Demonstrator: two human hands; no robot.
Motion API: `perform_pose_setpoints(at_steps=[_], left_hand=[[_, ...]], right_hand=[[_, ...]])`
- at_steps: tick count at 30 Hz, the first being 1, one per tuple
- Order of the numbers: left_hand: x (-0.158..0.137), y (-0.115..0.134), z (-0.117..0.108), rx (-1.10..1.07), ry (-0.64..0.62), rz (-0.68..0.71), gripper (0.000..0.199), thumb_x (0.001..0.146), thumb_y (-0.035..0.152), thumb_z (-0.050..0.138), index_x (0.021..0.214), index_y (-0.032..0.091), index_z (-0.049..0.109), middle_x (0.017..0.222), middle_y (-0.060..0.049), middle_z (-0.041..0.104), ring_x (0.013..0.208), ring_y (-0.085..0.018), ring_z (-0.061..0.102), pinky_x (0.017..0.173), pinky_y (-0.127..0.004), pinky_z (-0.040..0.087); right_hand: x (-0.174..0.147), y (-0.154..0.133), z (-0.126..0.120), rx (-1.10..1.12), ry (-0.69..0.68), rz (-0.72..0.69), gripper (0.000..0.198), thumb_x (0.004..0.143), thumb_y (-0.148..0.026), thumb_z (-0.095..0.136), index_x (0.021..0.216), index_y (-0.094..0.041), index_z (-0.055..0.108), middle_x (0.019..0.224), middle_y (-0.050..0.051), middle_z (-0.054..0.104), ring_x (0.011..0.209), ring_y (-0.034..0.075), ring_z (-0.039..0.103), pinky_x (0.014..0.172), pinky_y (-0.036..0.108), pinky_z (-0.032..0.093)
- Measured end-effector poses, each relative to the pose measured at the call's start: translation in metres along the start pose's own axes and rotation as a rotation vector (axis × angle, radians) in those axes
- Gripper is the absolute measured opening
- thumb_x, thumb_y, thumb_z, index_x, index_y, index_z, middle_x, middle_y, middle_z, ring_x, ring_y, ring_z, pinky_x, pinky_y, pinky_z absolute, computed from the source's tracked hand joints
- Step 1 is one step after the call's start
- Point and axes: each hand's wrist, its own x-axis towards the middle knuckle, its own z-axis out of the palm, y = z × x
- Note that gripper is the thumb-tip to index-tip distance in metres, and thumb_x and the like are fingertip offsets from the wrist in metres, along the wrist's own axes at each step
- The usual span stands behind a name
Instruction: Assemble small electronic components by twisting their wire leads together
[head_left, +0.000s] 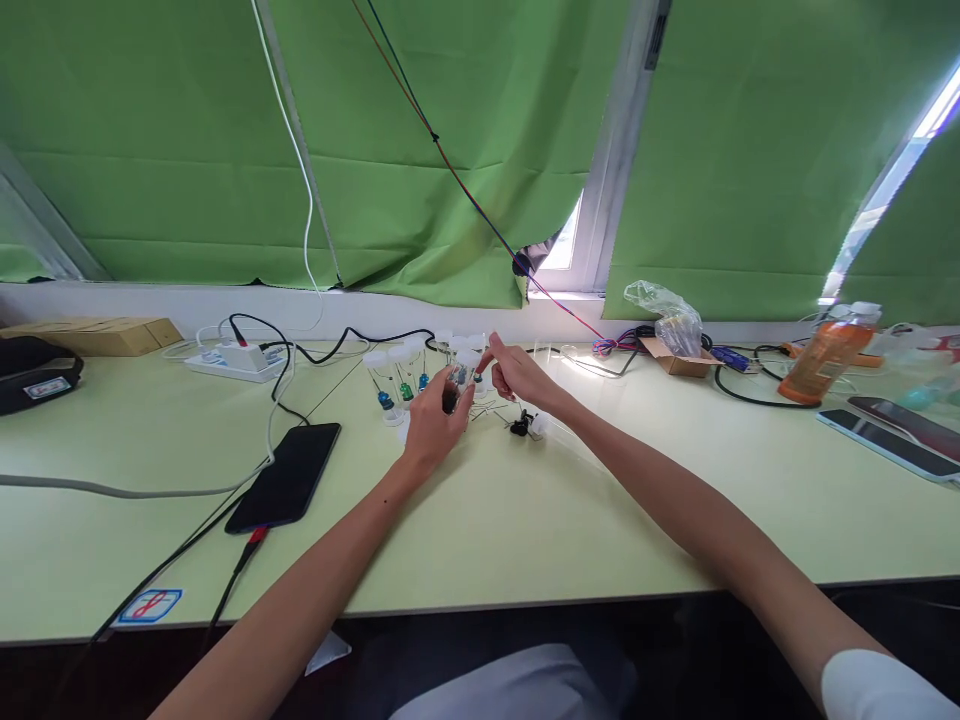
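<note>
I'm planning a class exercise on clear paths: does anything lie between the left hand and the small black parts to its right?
Yes: a few thin, wire-like pieces lie on the table between the left hand and the small black parts. They look low, so a hand could probably pass over them.

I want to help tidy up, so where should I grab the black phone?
Probably grip the phone across the middle by its long edges, coming from above and the right. It lies flat, so its edges suit pinching; cables run past its left side and a red plug sits at its near end.
</note>
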Motion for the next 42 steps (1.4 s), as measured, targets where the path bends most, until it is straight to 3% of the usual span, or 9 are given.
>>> perform_pose_setpoints(at_steps=[10,14,19,23,30,35,42], left_hand=[[-0.004,0.001,0.004,-0.039,-0.094,-0.05,0.039,0.089,0.042,0.055,0.119,0.017,0.056,0.07,0.001,0.059,0.059,-0.011,0.05,0.065,-0.026,0.043],[-0.005,0.001,0.004,-0.066,-0.12,-0.08,0.041,0.089,0.042,0.055,0.122,0.018,0.052,0.071,0.002,0.059,0.059,-0.012,0.051,0.064,-0.027,0.043],[-0.004,0.004,0.002,-0.139,-0.142,-0.125,0.048,0.087,0.043,0.058,0.127,0.022,0.043,0.073,0.003,0.058,0.06,-0.012,0.053,0.062,-0.026,0.042],[-0.004,0.006,0.002,-0.15,-0.148,-0.146,0.052,0.086,0.044,0.06,0.128,0.022,0.038,0.073,0.004,0.058,0.062,-0.013,0.054,0.063,-0.027,0.044],[-0.001,0.005,0.003,-0.112,-0.046,-0.103,0.047,0.083,0.04,0.064,0.122,0.02,0.044,0.098,-0.007,0.064,0.094,-0.021,0.063,0.081,-0.036,0.05],[0.001,0.004,0.002,-0.072,0.022,-0.08,0.027,0.087,0.034,0.057,0.109,0.018,0.052,0.09,-0.006,0.063,0.083,-0.018,0.062,0.078,-0.035,0.051],[-0.001,0.002,0.003,-0.05,-0.029,-0.049,0.014,0.088,0.028,0.053,0.099,0.019,0.055,0.085,-0.005,0.064,0.077,-0.016,0.062,0.074,-0.032,0.05]], right_hand=[[0.005,0.004,-0.002,-0.131,0.037,-0.096,0.051,0.093,-0.064,0.037,0.07,-0.019,0.046,0.048,-0.005,0.047,0.037,0.007,0.042,0.042,0.02,0.036],[0.006,-0.001,-0.004,-0.132,0.025,-0.096,0.044,0.095,-0.057,0.037,0.087,-0.018,0.056,0.066,-0.001,0.057,0.046,0.008,0.052,0.044,0.02,0.039],[-0.001,-0.011,-0.003,-0.328,0.013,-0.24,0.043,0.082,-0.052,0.063,0.11,-0.021,0.061,0.101,0.005,0.066,0.072,0.012,0.059,0.068,0.026,0.048],[-0.003,-0.014,-0.003,-0.399,-0.009,-0.337,0.034,0.083,-0.041,0.063,0.108,-0.018,0.063,0.097,0.004,0.067,0.067,0.01,0.054,0.069,0.026,0.044],[0.002,-0.014,-0.014,-0.392,0.107,-0.279,0.033,0.078,-0.037,0.068,0.104,-0.018,0.064,0.096,0.005,0.068,0.062,0.01,0.055,0.065,0.026,0.043],[0.011,-0.002,-0.026,-0.401,0.215,-0.232,0.033,0.074,-0.035,0.069,0.101,-0.017,0.064,0.102,0.007,0.069,0.06,0.011,0.054,0.067,0.028,0.045],[0.019,0.024,-0.034,-0.401,0.299,-0.186,0.033,0.074,-0.029,0.063,0.105,-0.017,0.062,0.098,0.005,0.069,0.065,0.014,0.057,0.07,0.03,0.047]])
